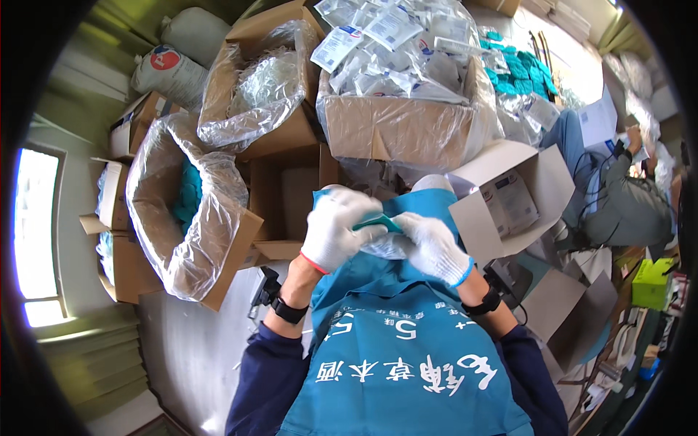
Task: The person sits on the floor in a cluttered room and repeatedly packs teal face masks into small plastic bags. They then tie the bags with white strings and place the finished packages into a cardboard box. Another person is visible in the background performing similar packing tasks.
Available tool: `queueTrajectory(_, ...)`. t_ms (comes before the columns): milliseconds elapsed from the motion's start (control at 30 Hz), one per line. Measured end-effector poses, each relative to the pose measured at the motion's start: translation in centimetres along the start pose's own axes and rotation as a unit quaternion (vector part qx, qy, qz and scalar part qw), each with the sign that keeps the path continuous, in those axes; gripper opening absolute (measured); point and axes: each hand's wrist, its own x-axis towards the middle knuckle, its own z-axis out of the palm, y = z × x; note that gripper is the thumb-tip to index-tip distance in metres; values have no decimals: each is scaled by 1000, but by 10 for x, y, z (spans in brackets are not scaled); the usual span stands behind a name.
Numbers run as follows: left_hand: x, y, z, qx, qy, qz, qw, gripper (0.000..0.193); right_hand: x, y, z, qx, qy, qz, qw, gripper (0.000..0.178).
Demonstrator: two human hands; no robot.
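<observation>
Over my lap, my left hand (336,229) wears a white knitted glove with a red cuff edge. Its thumb and fingers are closed on a small teal folded piece (378,221). My right hand (436,248), in a white glove with a blue edge, curls at the other end of that piece, slightly blurred. Just below the teal piece, between the hands, is crumpled clear plastic (384,248), apparently a bag. The right fingertips meet both, and partly hide where they grip.
Ahead stands a carton (396,131) heaped with white packets. To the left are a plastic-lined box (218,247) holding teal pieces and a box of clear plastic (265,83). An open white carton (476,225) sits at the right. Beyond it another person (629,196) handles packaging.
</observation>
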Motion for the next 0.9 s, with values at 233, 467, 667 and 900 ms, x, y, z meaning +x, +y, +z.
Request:
queueTrajectory(233,-32,-20,-5,-29,313,-109,943,14,14,25,-28,-138,-38,16,990,23)
queueTrajectory(467,-83,-34,-9,28,324,-227,918,23,116,110,-94,-337,236,-143,900,16)
queueTrajectory(667,-73,-38,-9,93,378,-230,892,27,219,215,-120,-520,207,-78,825,12)
queueTrajectory(900,-66,-49,-23,60,357,-256,896,25,255,278,-98,-201,-105,375,899,81)
